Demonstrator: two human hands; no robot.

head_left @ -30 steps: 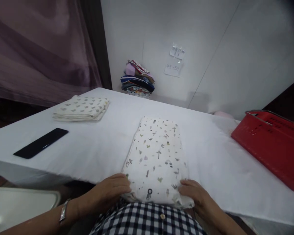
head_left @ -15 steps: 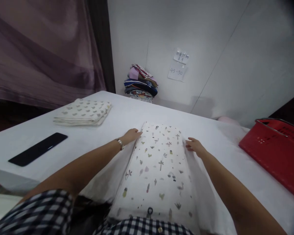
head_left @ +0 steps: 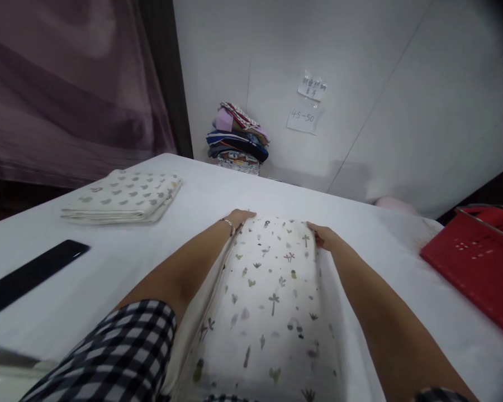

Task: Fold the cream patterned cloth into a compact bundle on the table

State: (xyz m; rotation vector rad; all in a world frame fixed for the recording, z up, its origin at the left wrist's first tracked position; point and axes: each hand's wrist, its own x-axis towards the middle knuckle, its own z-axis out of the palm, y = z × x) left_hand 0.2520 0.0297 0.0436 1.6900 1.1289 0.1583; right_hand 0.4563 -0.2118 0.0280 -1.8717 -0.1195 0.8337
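A white printed cloth (head_left: pixel 272 301), folded into a long strip with small palms, cacti and birds on it, stretches from my body toward the middle of the table. My left hand (head_left: pixel 241 216) grips its far left corner, and a silver bracelet circles that wrist. At the far right corner my right hand (head_left: pixel 322 237) has its fingers curled round the cloth's edge. The near end of the cloth hangs close against my checked shirt and runs out of the picture. Some fingertips of both hands are hidden by the cloth.
The white table (head_left: pixel 352 218) carries a folded cream cloth with grey motifs (head_left: pixel 123 195) and a black phone-like slab (head_left: pixel 33 273) on the left. A red plastic basket (head_left: pixel 478 262) stands at right. Behind the far edge rises a pile of folded fabrics (head_left: pixel 238 137).
Both hands went from the cloth's near end to its far corners and now hold them. The near end has come toward my body and out of the picture. My view shifted slightly.
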